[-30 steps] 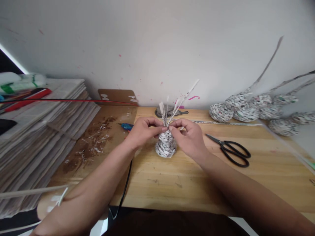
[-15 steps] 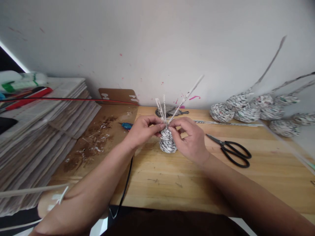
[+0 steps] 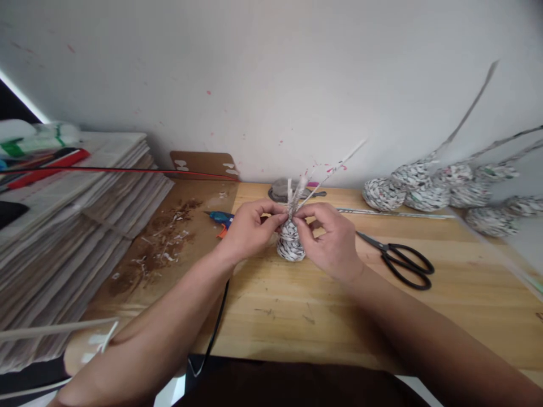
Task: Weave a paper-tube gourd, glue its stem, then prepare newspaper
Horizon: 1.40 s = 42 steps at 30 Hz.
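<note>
A small woven newspaper gourd (image 3: 291,243) stands upright on the wooden table between my hands. Several rolled paper strips (image 3: 298,192) rise from its narrow top, and one long strip (image 3: 335,171) slants up to the right. My left hand (image 3: 257,229) pinches the neck from the left, thumb and forefinger together. From the right, my right hand (image 3: 326,234) pinches the same spot, where the strips leave the weave. Which strip each hand grips is hidden by the fingertips.
Black-handled scissors (image 3: 405,263) lie right of my hands. Several finished woven gourds (image 3: 426,195) stand at the back right. A blue glue gun (image 3: 220,219) is left of my left hand, near paper scraps (image 3: 163,249). A tall newspaper stack (image 3: 85,237) fills the left side.
The upright strips have swung right and bunched closer. The long strip leans lower to the right. Both hands moved slightly right with the gourd, and more of the glue gun shows.
</note>
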Available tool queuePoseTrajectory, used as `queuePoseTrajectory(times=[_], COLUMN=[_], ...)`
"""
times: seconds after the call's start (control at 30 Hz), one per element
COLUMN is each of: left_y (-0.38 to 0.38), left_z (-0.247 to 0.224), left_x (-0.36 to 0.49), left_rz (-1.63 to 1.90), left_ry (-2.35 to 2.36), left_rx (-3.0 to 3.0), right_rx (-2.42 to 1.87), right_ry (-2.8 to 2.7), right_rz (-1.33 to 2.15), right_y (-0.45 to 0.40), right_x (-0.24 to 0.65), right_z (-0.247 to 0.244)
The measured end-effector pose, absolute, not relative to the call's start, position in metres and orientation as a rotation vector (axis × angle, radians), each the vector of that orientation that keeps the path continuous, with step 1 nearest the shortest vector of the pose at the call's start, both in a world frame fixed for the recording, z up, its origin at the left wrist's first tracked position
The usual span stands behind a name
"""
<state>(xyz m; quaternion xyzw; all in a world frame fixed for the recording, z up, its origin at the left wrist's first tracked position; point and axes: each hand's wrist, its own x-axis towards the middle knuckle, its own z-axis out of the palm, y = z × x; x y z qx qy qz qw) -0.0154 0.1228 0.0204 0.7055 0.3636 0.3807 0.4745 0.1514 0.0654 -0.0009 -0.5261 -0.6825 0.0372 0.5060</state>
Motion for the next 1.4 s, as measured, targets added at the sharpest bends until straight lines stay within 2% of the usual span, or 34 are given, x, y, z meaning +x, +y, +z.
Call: queuePoseTrajectory(times=[0.2, 0.4, 0.83, 1.0, 1.17, 1.4], left_y=[0.127, 0.123, 0.119, 0.115, 0.115, 0.116], left_z=[0.013, 0.011, 0.009, 0.011, 0.008, 0.006], left_x=[-0.016, -0.010, -0.017, -0.011, -0.007, -0.009], left_rz=[1.012, 0.850, 0.653, 0.782, 1.005, 1.182], left_ry=[0.786, 0.811, 0.738, 0.681, 0.752, 0.841], left_rx=[1.568, 1.150, 1.243, 1.141, 1.436, 1.593], right_rx=[-1.308, -1.307, -1.275, -1.230, -1.205, -1.162], right_ry=[-1.522, -1.448, -1.369, -1.322, -1.292, -1.417], right_rz=[0.191, 0.289, 0.277, 0.317, 0.390, 0.278], right_y=[0.064, 0.063, 0.068, 0.069, 0.067, 0.065], right_x=[0.148, 0.147, 0.150, 0.148, 0.142, 0.140], right_z=[-0.001, 0.000, -0.001, -0.004, -0.004, 0.003])
